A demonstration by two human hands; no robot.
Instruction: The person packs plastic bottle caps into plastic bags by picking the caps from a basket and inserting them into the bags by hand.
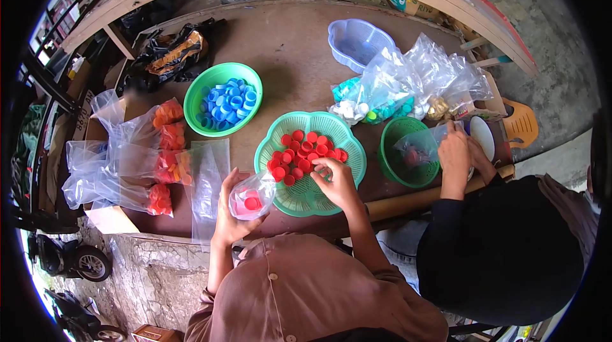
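My left hand (233,218) is closed around a clear plastic bag (261,190), holding its mouth toward the basket. A few red bottle caps (252,203) sit inside the bag. My right hand (336,184) reaches over the right side of a light green scalloped basket (349,131). Its thumb and fingers are apart, with the fingertips at the edge of a pile of loose red bottle caps (299,154) in the basket.
A green bowl (194,112) holds blue caps. Filled bags of red caps (169,138) and flat clear bags (210,182) lie left. At right are a co-worker's hands (454,151), a dark green basket (392,170), bagged caps (389,96) and a blue-violet basin (360,45).
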